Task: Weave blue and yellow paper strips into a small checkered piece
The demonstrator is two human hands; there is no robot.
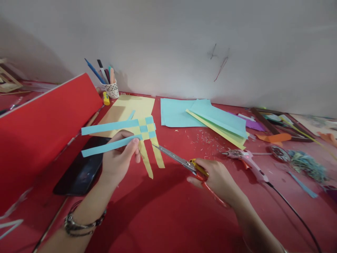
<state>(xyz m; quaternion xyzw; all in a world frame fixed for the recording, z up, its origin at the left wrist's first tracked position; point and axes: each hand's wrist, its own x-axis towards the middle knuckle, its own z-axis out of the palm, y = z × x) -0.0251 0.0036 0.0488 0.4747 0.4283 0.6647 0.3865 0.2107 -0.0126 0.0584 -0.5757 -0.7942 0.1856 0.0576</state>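
Note:
Between the thumb and fingers of my left hand (119,156) is a small woven piece of blue and yellow paper strips (144,129), checkered in the middle. Two long blue strips stick out of it to the left and two yellow strips hang towards me. My right hand (217,179) grips a pair of scissors (181,161) with red and yellow handles. The blades look closed or nearly so, and their tips reach the yellow strip on the right, close under the checkered part. Whether they touch the paper I cannot tell.
Behind lie yellow paper (137,103) and blue sheets (179,112). A pen cup (112,90) stands at the wall. Left are a phone (79,172) and a red panel (47,140). A corded pink glue gun (252,163) and blue-green shreds (306,165) lie to the right.

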